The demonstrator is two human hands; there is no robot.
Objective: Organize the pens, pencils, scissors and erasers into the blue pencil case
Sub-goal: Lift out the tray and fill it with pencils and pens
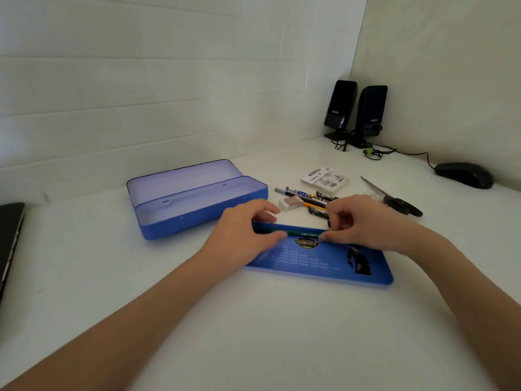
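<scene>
The blue pencil case (197,218) stands open with nothing in it, left of centre on the white desk. A flat blue tray (324,263) with a printed logo lies in front of it. Over the tray's far edge, my left hand (245,235) and my right hand (363,221) pinch the two ends of a green pencil (301,232). Behind my hands lie several pens and pencils (307,194), a white eraser (290,202) and a packaged eraser (325,178). Black-handled scissors (394,200) rest to the right.
Two black speakers (356,114) with cables stand in the back corner. A black mouse (465,174) sits at the far right. A dark laptop edge (10,241) shows at the left. White walls close the desk behind and to the right.
</scene>
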